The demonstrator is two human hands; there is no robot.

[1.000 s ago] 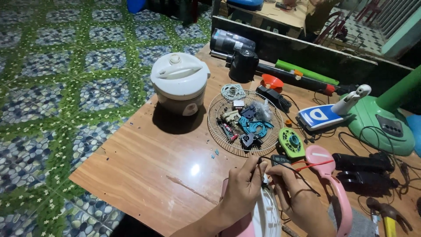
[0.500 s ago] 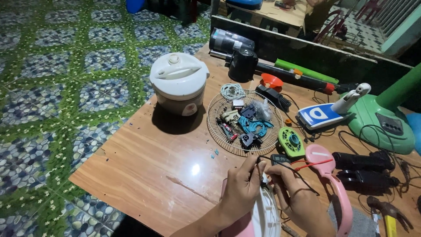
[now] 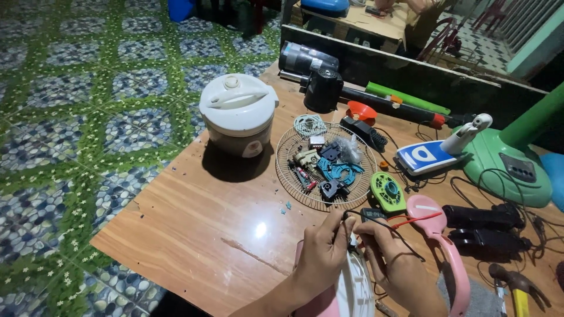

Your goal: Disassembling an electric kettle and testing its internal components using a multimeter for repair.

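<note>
Left hand (image 3: 323, 252) and right hand (image 3: 390, 261) pinching thin wires (image 3: 405, 222) over pink-white fan housing (image 3: 352, 290) at table's (image 3: 194, 217) near edge; fingers curling tight, steadying fine work. Loose parts sitting corralled in wire grille (image 3: 326, 165) mid-table.

Bare wood lies open on the bench (image 3: 194, 229) left of the left hand (image 3: 322, 252), up to the white rice cooker (image 3: 238, 114). Ahead, the round wire grille (image 3: 288, 155) heaped with small parts blocks the way. To the right, the green disc (image 3: 388, 191), pink handle (image 3: 437, 235) and black boxes (image 3: 482, 226) crowd close beside the right hand (image 3: 395, 264).
</note>
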